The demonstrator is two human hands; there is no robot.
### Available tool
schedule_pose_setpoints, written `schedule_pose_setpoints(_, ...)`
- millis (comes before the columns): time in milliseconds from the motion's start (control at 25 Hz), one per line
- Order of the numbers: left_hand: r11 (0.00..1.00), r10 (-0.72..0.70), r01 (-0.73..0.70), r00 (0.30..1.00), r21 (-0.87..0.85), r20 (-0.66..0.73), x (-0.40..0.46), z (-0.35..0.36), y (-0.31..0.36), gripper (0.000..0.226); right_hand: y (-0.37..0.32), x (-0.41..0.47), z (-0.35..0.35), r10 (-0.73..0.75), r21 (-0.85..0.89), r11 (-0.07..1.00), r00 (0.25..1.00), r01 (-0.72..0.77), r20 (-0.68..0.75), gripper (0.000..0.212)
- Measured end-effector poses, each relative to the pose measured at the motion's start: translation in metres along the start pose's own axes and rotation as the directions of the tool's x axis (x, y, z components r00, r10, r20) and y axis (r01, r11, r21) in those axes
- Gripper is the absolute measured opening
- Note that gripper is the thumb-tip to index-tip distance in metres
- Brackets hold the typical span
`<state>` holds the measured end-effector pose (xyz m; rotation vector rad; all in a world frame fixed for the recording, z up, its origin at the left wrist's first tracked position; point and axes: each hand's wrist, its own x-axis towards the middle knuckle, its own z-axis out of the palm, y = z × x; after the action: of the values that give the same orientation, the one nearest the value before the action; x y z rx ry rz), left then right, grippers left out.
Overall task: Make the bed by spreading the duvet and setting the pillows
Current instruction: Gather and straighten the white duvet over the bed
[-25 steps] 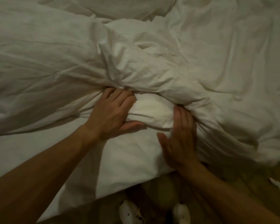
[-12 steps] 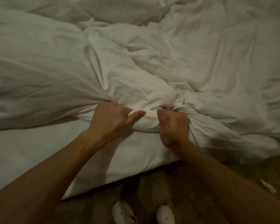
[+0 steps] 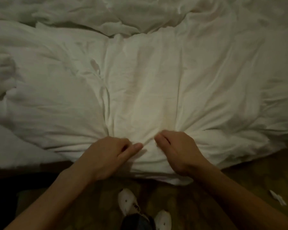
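Dim wooden floor (image 3: 239, 188) runs along the near side of a bed whose whole top is rumpled white cloth. Across it lies the duvet (image 3: 140, 83), its near edge hanging just over the bedside where both grips meet it. Each grip is clenched on a bunch of that edge: the left hand (image 3: 106, 153) and the right hand (image 3: 178, 151) sit close together, creases fanning away from them up the bed.

It looks soft, puffy and light but bulky, likely to drag and fold on itself rather than slide flat. Holding it at two points set wider apart along the edge would probably spread it more evenly.

Beyond the grips lies more crumpled bedding (image 3: 106, 15); whether pillows are among it I cannot tell. Below them stand white shoes (image 3: 130, 201).
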<state>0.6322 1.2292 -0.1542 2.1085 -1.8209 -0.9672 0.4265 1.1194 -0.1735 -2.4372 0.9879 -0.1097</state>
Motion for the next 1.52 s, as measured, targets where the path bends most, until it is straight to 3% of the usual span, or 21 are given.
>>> schedule_pose_setpoints(80, 0.999, 0.035, -0.034, 0.994, 0.004, -0.1, -0.011, 0.005, -0.005, 0.082, -0.007, -0.006, 0.003, 0.033, 0.199, 0.98, 0.999, -0.03, -0.014, 0.078)
schedule_pose_setpoints(240, 0.991, 0.061, -0.032, 0.972, 0.13, -0.228, -0.037, -0.001, -0.008, 0.077, -0.028, -0.018, 0.01, -0.051, 0.262, 0.962, 0.995, 0.072, -0.085, 0.088)
schedule_pose_setpoints(520, 0.982, 0.09, -0.022, 0.927, 0.187, -0.365, -0.077, -0.045, -0.062, 0.066, -0.107, 0.008, 0.036, -0.169, 0.358, 0.911, 0.978, 0.203, -0.125, 0.081)
schedule_pose_setpoints(760, 0.982, 0.05, 0.065, 0.813, 0.176, -0.58, -0.112, -0.079, -0.15, 0.061, -0.209, 0.047, 0.073, -0.2, 0.543, 0.815, 0.978, 0.201, -0.061, 0.075)
schedule_pose_setpoints(880, 0.981, 0.055, 0.062, 0.82, 0.184, -0.57, -0.104, -0.091, -0.193, 0.063, -0.248, 0.078, 0.099, -0.242, 0.556, 0.799, 0.969, 0.23, -0.052, 0.067)
schedule_pose_setpoints(1000, 0.985, 0.084, 0.009, 0.85, 0.174, -0.52, -0.083, -0.103, -0.226, 0.066, -0.253, 0.116, 0.124, -0.16, 0.475, 0.861, 0.984, 0.18, -0.084, 0.076)
schedule_pose_setpoints(1120, 0.977, 0.167, -0.106, 0.918, 0.183, -0.361, -0.05, -0.1, -0.255, 0.073, -0.228, 0.151, 0.142, -0.05, 0.321, 0.945, 0.998, 0.063, -0.049, 0.098)
schedule_pose_setpoints(1240, 0.968, 0.206, -0.169, 0.956, 0.183, -0.208, -0.008, -0.098, -0.28, 0.08, -0.199, 0.177, 0.155, -0.011, 0.219, 0.976, 1.0, 0.009, 0.006, 0.101)
schedule_pose_setpoints(1320, 0.962, 0.238, -0.199, 0.947, 0.186, -0.215, 0.015, -0.097, -0.289, 0.077, -0.189, 0.187, 0.161, 0.02, 0.179, 0.984, 1.0, -0.016, -0.02, 0.097)
schedule_pose_setpoints(1440, 0.948, 0.316, -0.284, 0.903, 0.146, -0.292, 0.037, -0.095, -0.294, 0.069, -0.189, 0.187, 0.172, 0.005, 0.105, 0.994, 0.979, 0.017, -0.202, 0.085)
schedule_pose_setpoints(1520, 0.934, 0.358, -0.325, 0.872, 0.152, -0.335, 0.043, -0.093, -0.295, 0.063, -0.195, 0.179, 0.17, -0.009, 0.126, 0.991, 0.978, 0.036, -0.21, 0.083)
